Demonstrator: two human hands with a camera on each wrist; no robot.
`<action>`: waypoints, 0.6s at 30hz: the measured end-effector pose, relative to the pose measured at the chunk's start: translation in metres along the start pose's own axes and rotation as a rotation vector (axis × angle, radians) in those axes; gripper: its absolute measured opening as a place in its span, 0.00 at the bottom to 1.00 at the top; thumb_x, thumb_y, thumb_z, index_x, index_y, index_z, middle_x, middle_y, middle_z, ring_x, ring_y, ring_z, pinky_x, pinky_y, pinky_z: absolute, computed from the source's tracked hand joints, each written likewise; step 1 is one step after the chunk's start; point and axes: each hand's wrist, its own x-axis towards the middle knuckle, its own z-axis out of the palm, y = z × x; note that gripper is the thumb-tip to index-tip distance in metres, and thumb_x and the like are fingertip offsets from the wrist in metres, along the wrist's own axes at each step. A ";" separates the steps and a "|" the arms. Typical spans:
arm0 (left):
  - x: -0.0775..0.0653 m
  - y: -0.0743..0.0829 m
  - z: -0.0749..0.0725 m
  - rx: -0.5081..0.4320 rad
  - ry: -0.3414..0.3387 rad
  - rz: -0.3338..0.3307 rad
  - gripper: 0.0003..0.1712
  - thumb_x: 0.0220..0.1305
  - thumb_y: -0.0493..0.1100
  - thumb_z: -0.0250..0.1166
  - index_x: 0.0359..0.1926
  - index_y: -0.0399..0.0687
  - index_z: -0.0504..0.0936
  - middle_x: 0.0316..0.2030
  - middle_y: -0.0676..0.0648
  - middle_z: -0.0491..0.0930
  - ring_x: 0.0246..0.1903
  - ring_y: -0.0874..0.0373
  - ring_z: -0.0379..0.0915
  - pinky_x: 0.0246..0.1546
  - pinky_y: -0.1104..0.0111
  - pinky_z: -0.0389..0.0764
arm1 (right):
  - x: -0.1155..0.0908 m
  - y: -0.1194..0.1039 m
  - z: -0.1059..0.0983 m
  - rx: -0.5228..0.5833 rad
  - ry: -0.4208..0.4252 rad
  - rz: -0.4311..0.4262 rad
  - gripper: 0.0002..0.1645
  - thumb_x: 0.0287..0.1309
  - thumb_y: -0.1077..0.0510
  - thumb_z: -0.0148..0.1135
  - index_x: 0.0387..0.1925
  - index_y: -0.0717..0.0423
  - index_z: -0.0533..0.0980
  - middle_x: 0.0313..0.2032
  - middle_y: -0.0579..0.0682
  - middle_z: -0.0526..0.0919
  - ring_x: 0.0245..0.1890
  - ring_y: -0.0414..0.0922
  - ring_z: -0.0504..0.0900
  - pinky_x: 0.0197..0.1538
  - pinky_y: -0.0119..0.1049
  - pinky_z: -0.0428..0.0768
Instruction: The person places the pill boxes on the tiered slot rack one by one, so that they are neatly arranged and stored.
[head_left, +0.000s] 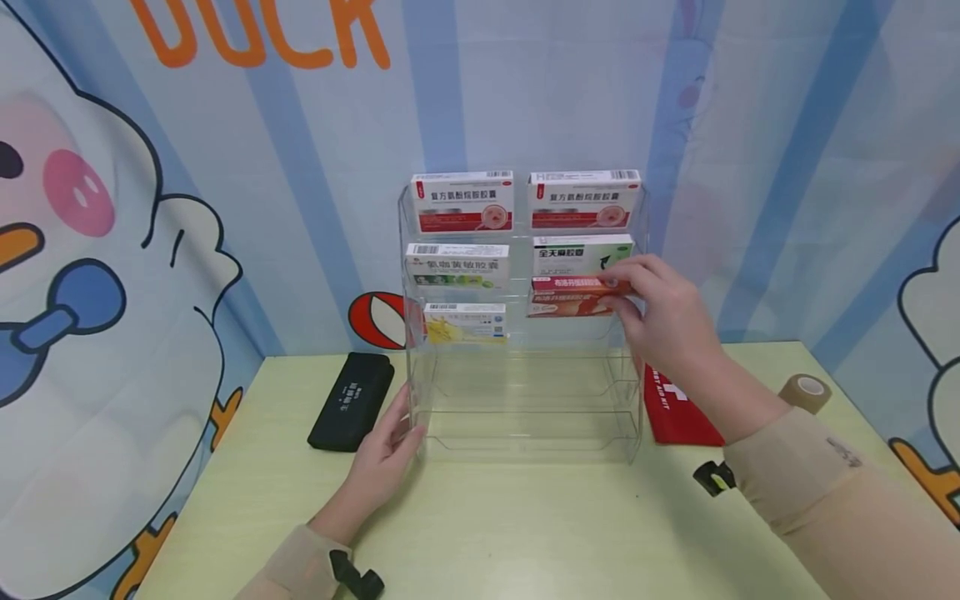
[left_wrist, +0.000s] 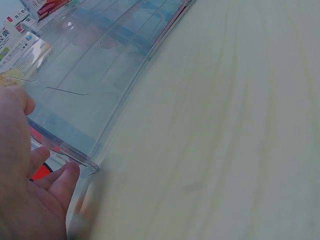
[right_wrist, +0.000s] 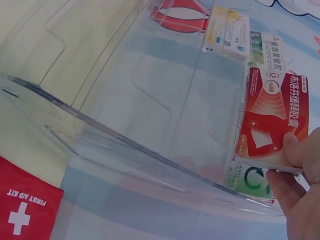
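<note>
A clear display rack (head_left: 525,427) with stepped tiers stands on the table, several medicine boxes on its upper tiers. My right hand (head_left: 671,308) pinches the right end of a red medicine box (head_left: 570,297) between thumb and fingers. In the head view that box overlaps the lower part of a white-and-green medicine box (head_left: 577,250); the right wrist view shows the red box's front (right_wrist: 272,117) with the thumb on it. Low on the rack's left side, my left hand (head_left: 382,458) holds its edge, thumb and fingers (left_wrist: 65,187) around the side panel.
Two red-and-white boxes fill the top tier, left (head_left: 463,202) and right (head_left: 585,200). Below on the left sit a green-and-white box (head_left: 457,267) and a yellow-and-white box (head_left: 465,323). A black case (head_left: 351,402) lies left; a red first aid pouch (head_left: 675,417) and tape roll (head_left: 805,393) lie right.
</note>
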 end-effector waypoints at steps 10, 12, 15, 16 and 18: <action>0.000 0.001 0.000 0.004 -0.002 -0.022 0.43 0.84 0.42 0.61 0.90 0.64 0.52 0.85 0.38 0.63 0.79 0.36 0.70 0.74 0.45 0.77 | -0.001 0.007 0.012 -0.077 -0.112 0.098 0.18 0.68 0.66 0.74 0.58 0.56 0.85 0.56 0.56 0.87 0.53 0.57 0.88 0.55 0.58 0.93; 0.000 0.002 0.000 0.000 -0.003 -0.022 0.44 0.84 0.42 0.61 0.90 0.64 0.52 0.85 0.38 0.63 0.79 0.35 0.70 0.74 0.45 0.77 | -0.002 0.008 0.015 -0.097 -0.129 0.101 0.18 0.68 0.65 0.75 0.58 0.56 0.85 0.56 0.56 0.87 0.53 0.58 0.88 0.54 0.58 0.93; 0.000 0.002 0.000 -0.003 -0.004 -0.019 0.44 0.84 0.41 0.61 0.90 0.64 0.52 0.85 0.37 0.63 0.79 0.35 0.70 0.74 0.45 0.77 | -0.004 0.008 0.018 -0.113 -0.157 0.107 0.19 0.68 0.65 0.75 0.58 0.57 0.85 0.56 0.57 0.87 0.53 0.59 0.89 0.55 0.58 0.92; 0.000 0.002 -0.001 -0.006 -0.005 -0.018 0.44 0.84 0.41 0.61 0.90 0.64 0.52 0.85 0.37 0.63 0.79 0.35 0.70 0.74 0.46 0.77 | -0.005 0.008 0.019 -0.116 -0.168 0.112 0.19 0.68 0.65 0.75 0.59 0.57 0.84 0.57 0.57 0.86 0.54 0.59 0.89 0.57 0.59 0.92; 0.000 0.001 -0.001 -0.009 -0.005 -0.016 0.44 0.84 0.41 0.61 0.90 0.64 0.52 0.85 0.37 0.63 0.79 0.35 0.70 0.75 0.46 0.77 | -0.005 0.007 0.020 -0.119 -0.190 0.124 0.19 0.69 0.64 0.74 0.59 0.57 0.84 0.57 0.57 0.86 0.54 0.59 0.89 0.57 0.59 0.92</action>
